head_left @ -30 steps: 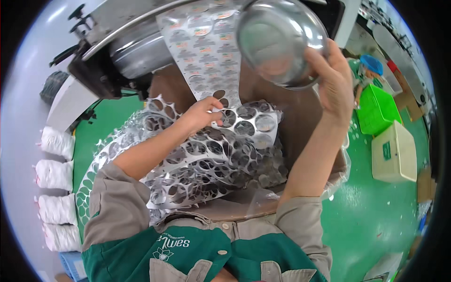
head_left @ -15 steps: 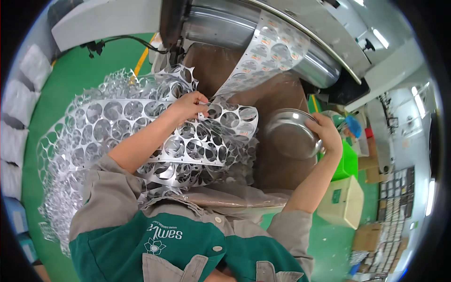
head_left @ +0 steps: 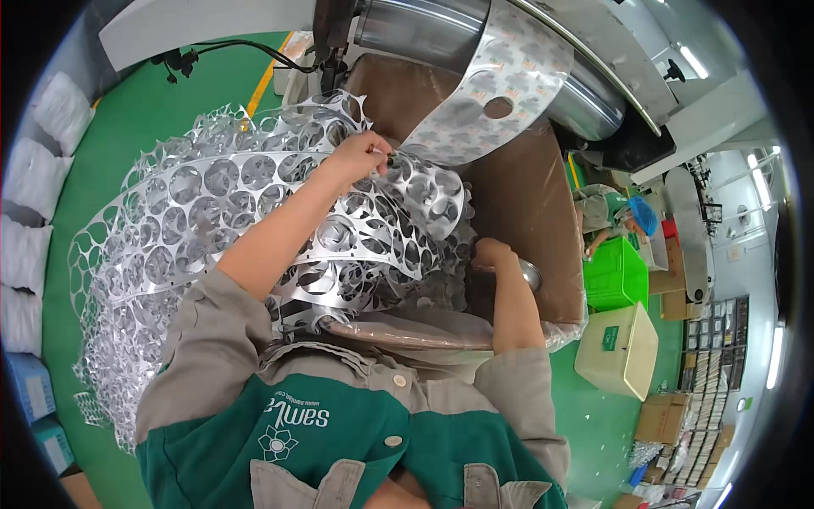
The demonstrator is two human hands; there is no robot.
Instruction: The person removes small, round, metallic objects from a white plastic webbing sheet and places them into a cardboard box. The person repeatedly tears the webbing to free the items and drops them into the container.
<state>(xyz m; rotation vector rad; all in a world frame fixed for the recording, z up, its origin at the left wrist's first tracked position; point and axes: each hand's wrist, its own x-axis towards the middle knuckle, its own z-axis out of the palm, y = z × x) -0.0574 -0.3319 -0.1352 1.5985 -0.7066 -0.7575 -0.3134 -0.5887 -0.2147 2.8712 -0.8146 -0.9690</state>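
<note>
My left hand [head_left: 363, 156] is closed, its fingers pinching the edge of a silvery punched foil strip [head_left: 259, 172] full of round holes. The strip runs left over a big heap of similar foil scrap [head_left: 161, 254]. My right hand [head_left: 494, 254] reaches down inside the plastic-lined cardboard box [head_left: 526, 187], closed on the rim of a shiny metal bowl [head_left: 532, 276]. Most of the bowl is hidden behind my wrist and forearm. Beside the bowl lie many loose foil pieces [head_left: 437, 284]. Above the box hangs a printed foil web [head_left: 509, 85] with one round hole showing.
Metal rollers [head_left: 424, 25] of a machine cross the top, with a dark cable [head_left: 246, 47] at left. On the right stand a green crate [head_left: 615, 273] and a cream bin [head_left: 615, 352]. A co-worker in a blue cap [head_left: 642, 215] bends beyond them. White sacks [head_left: 59, 114] line the left wall.
My right hand has brought the bowl from the box's right side down and left, deeper into it. My left hand has risen slightly. The printed web now hangs in a broader curve.
</note>
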